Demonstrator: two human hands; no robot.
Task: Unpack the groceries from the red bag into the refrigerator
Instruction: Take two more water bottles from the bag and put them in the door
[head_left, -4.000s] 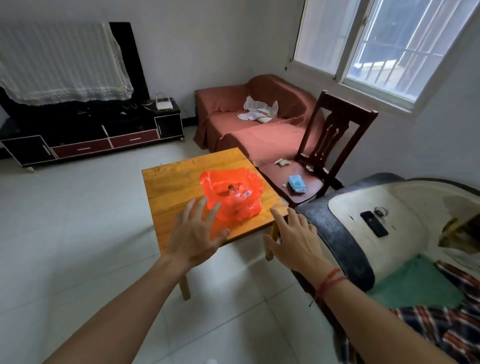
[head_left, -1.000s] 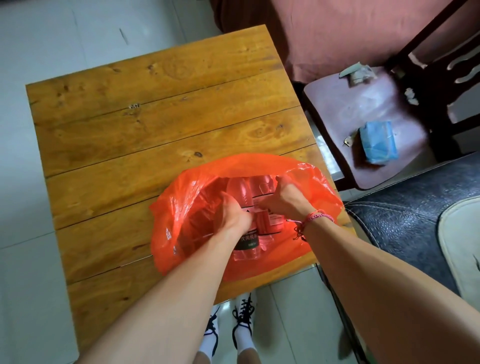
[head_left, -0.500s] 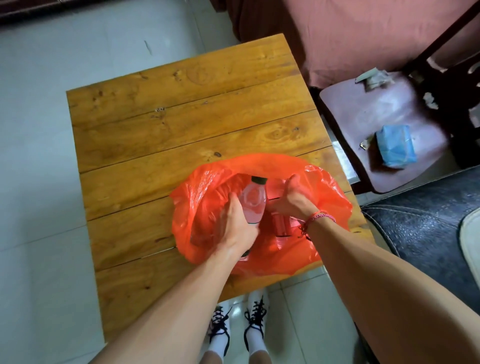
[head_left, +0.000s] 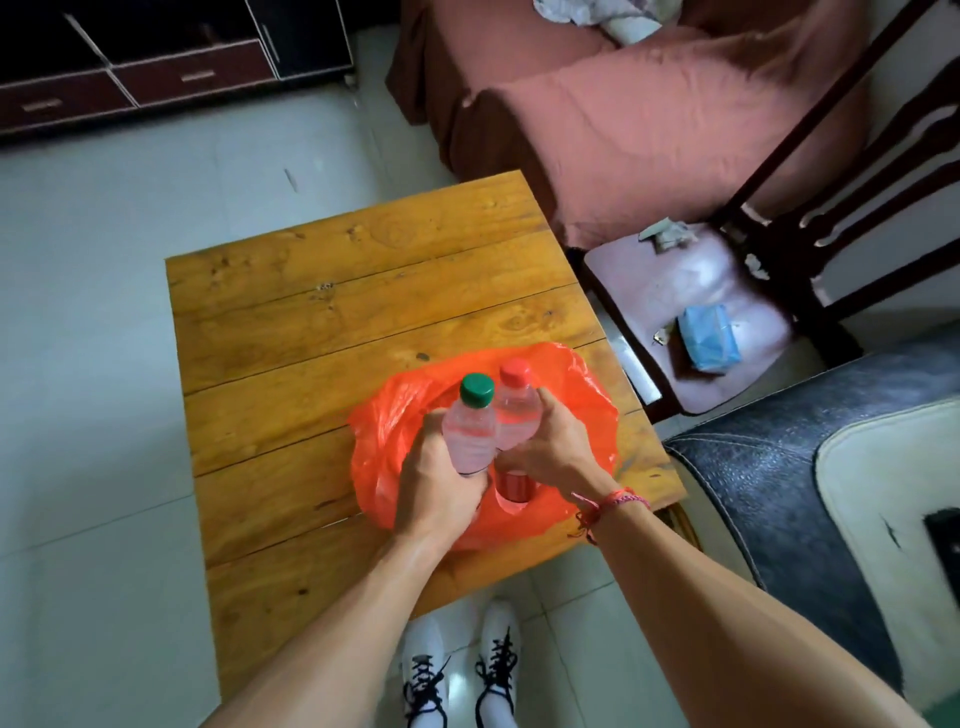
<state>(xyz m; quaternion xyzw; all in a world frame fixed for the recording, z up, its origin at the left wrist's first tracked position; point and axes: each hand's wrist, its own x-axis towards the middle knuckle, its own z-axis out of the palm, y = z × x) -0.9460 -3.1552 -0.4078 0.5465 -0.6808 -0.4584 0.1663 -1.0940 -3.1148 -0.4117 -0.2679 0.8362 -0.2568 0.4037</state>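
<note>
1. Lifted since before, the green-capped clear plastic bottle (head_left: 470, 431) is rising in the gripping left hand (head_left: 441, 488).
2. Alongside, the right hand (head_left: 550, 452) is clasping the red-capped clear plastic bottle (head_left: 514, 415), upright for carrying.
3. Beneath both, the red plastic bag (head_left: 582, 395) is sagging open on the wooden table (head_left: 337, 312).

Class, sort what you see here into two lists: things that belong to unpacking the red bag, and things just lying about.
Part of the job: red bag; green-capped bottle, held by the left hand; red-capped bottle, held by the right hand.

Lying about: blue packet and crumpled paper on the chair; sofa; dark cabinet; wooden table, merely under the bag.
</note>
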